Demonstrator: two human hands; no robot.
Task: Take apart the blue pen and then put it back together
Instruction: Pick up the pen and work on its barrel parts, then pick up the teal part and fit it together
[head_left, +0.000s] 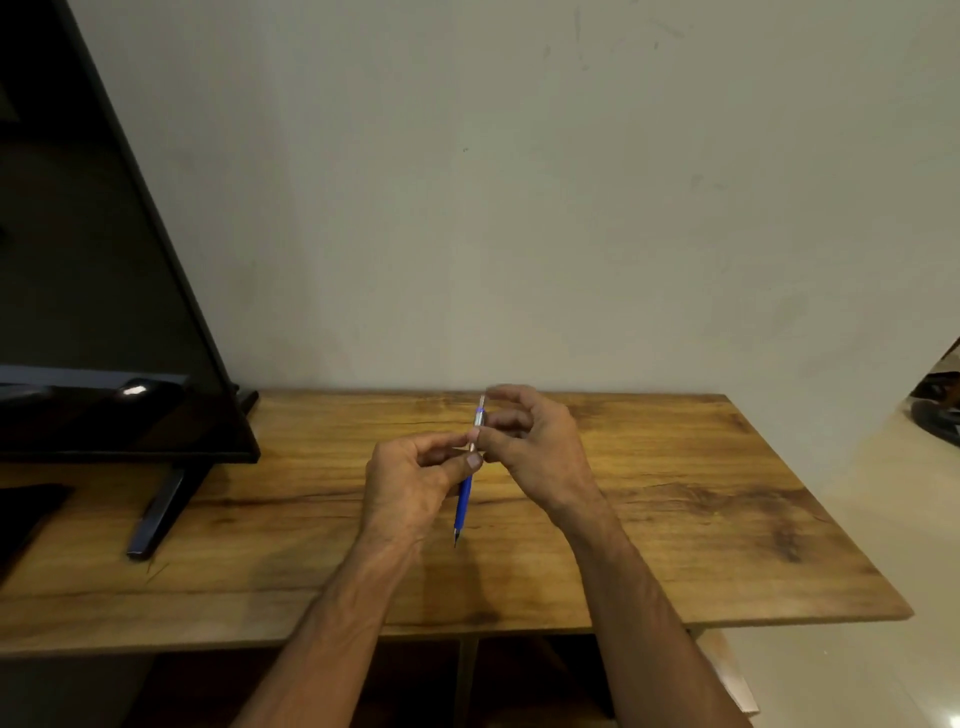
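The blue pen (463, 501) hangs nearly upright above the middle of the wooden table (675, 519), its dark tip pointing down toward me. My left hand (410, 483) pinches the blue barrel near its upper end between thumb and fingers. My right hand (530, 441) is closed on the pen's upper part (479, 418), a pale, silvery piece with a blue band that sticks up past the fingers. The two hands touch at the pen's middle. Whether the two pen parts are joined or separated is hidden by the fingers.
A black flat screen (104, 312) on a dark stand foot (156, 514) takes up the table's left side. A plain wall rises directly behind the table. The table's right edge drops to a light floor, with dark objects (940, 410) at the far right.
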